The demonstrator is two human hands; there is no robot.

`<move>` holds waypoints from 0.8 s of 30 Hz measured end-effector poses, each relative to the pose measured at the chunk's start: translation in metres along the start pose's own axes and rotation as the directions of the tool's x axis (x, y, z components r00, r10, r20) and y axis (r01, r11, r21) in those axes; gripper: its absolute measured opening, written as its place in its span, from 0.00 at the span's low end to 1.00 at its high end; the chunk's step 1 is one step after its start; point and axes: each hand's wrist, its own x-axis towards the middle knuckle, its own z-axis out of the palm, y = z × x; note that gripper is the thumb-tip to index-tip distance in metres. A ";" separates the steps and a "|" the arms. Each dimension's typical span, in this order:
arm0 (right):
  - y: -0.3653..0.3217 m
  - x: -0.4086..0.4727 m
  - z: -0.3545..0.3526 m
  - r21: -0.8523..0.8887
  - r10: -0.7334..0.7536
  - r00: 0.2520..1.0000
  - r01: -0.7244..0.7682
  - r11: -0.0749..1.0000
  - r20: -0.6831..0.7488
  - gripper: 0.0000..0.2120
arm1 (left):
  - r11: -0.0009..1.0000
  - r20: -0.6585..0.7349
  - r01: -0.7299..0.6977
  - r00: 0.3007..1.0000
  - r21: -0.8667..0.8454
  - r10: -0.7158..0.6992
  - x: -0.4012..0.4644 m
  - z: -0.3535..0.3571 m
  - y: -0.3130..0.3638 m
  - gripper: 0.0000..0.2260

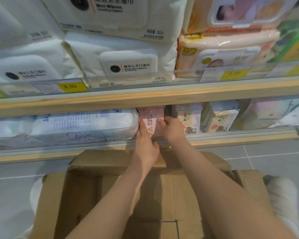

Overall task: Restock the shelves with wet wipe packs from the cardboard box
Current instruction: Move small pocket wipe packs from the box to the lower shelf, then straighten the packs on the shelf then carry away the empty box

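Pink pack [149,120]: wet wipes, pale pink wrapper with printed text; stood on edge in the lower shelf [93,153] slot, long axis running front to back into the shelf, printed face turned up and toward the camera, far end hidden under the upper shelf board [145,99].
Position: between a large white-and-blue pack [83,121] on its left, touching, and small cartoon-print packs [190,121] on its right, with a dark gap beside them.
Left hand [146,144]: forearm reaching up from lower centre over the box; palm turned inward, fingers extended along the left face of the pink pack, thumb below near the shelf lip.
Left grip: flat and narrow, pressed against the pack's left side rather than wrapped around it.
Right hand [173,128]: forearm angled in from lower right; knuckles up, fingers curled over the pack's right edge.
Right grip: closed on the pink pack's right side.
Cardboard box [86,200]: brown, flaps open, on grey floor tiles [274,157] directly below the arms; visible interior shows bare cardboard.
Upper shelf stock: white lidded packs [128,66], peach packs [228,54]; yellow price tags 8.90 [70,86] and 9.90 [232,73].
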 end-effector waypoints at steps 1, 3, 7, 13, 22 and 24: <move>-0.001 -0.005 -0.003 -0.002 0.001 1.000 -0.001 1.000 0.015 0.12 | 1.000 0.006 -0.008 1.000 -0.002 0.008 -0.002 -0.003 0.003 0.37; -0.005 -0.016 -0.010 -0.034 -0.029 0.999 0.030 0.999 0.034 0.10 | 1.000 0.019 -0.029 0.999 0.009 0.029 -0.011 -0.012 0.009 0.35; -0.018 -0.045 -0.042 -0.080 -0.130 0.988 0.137 0.987 0.084 0.11 | 0.992 0.028 -0.108 0.994 0.058 0.107 -0.033 -0.040 0.028 0.29; -0.054 -0.097 -0.129 -0.148 -0.255 0.967 0.252 0.956 -0.002 0.16 | 0.949 -0.023 -0.313 0.949 0.032 0.313 -0.068 -0.089 0.098 0.25; -0.074 -0.133 -0.250 -0.360 -0.403 0.895 0.317 0.877 -0.193 0.27 | 0.789 -0.011 -0.601 0.795 0.127 0.607 -0.100 -0.107 0.209 0.28; -0.076 -0.132 -0.269 -0.441 -0.480 0.849 0.352 0.825 -0.220 0.30 | 0.747 -0.025 -0.633 0.759 0.202 0.650 -0.094 -0.107 0.232 0.30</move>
